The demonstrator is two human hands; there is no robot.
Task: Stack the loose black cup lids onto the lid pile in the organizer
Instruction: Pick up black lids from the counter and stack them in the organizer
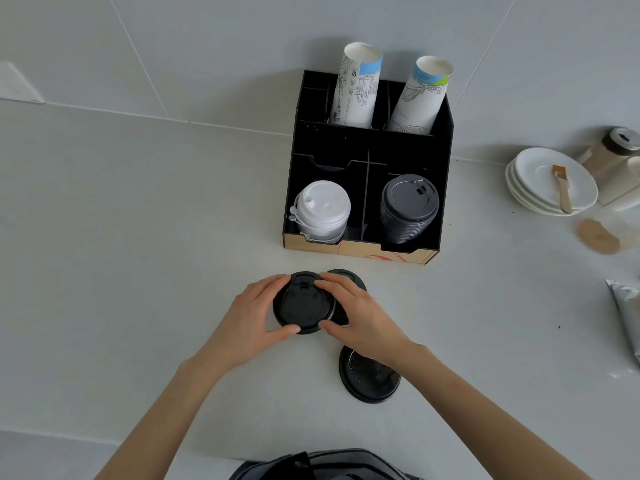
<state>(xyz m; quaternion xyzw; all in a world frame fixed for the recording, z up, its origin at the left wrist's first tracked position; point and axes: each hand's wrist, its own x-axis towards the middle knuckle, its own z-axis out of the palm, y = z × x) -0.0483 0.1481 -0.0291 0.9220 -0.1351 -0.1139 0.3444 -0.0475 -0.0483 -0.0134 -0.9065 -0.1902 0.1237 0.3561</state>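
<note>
Both hands grip one loose black lid [304, 304] on the counter in front of the organizer [363, 143]. My left hand [249, 317] holds its left rim and my right hand [360, 313] holds its right rim. A second loose black lid [348, 277] lies just behind, partly hidden by my right fingers. A third black lid [363, 382] lies nearer me, partly under my right wrist. The black lid pile [408, 206] stands in the organizer's front right compartment.
White lids [323, 209] fill the front left compartment; two paper cup stacks [356, 88] stand at the organizer's back. To the right are stacked white saucers [540, 199] with a small brush [561, 187], a jar [613, 150], brown discs [597, 235] and a silver bag [628, 313].
</note>
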